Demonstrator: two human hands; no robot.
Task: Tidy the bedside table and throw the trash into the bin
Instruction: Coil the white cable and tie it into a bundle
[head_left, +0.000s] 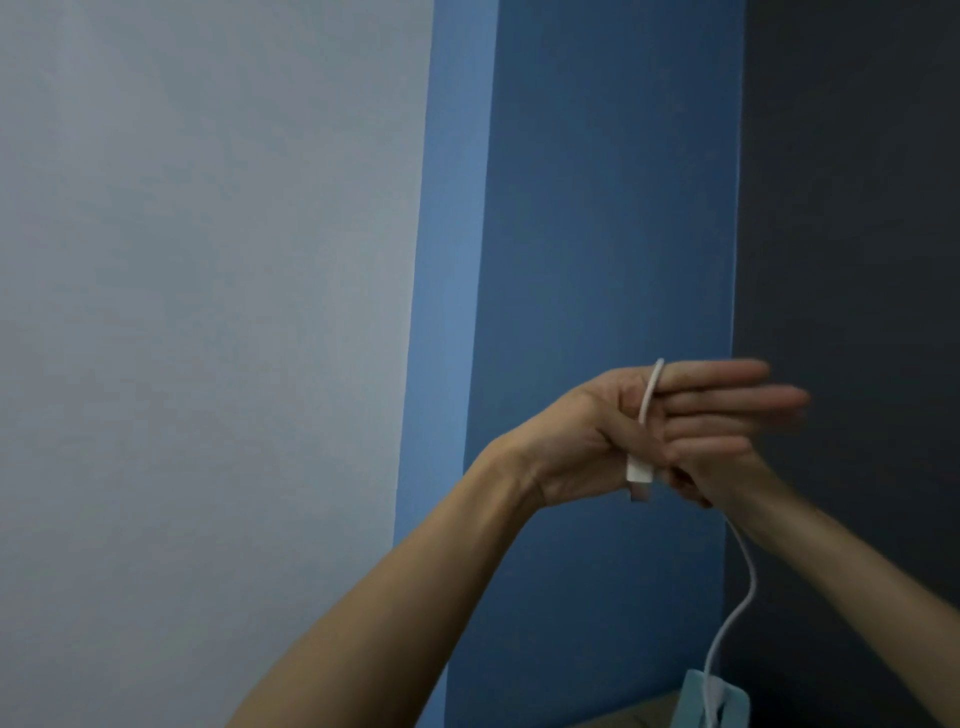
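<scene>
A white charging cable loops over the flat fingers of my left hand, which is raised in front of the wall. Its white plug end is pinned against that palm by the thumb. My right hand sits just behind and below the left fingers, closed on the cable where it leaves the loop. From there the cable hangs down to the bottom edge of the view. The bedside table top and the bin are out of sight.
A light blue object sits at the bottom edge where the cable ends, beside a sliver of tan surface. Behind the hands are a pale grey wall, a blue wall section and a dark panel.
</scene>
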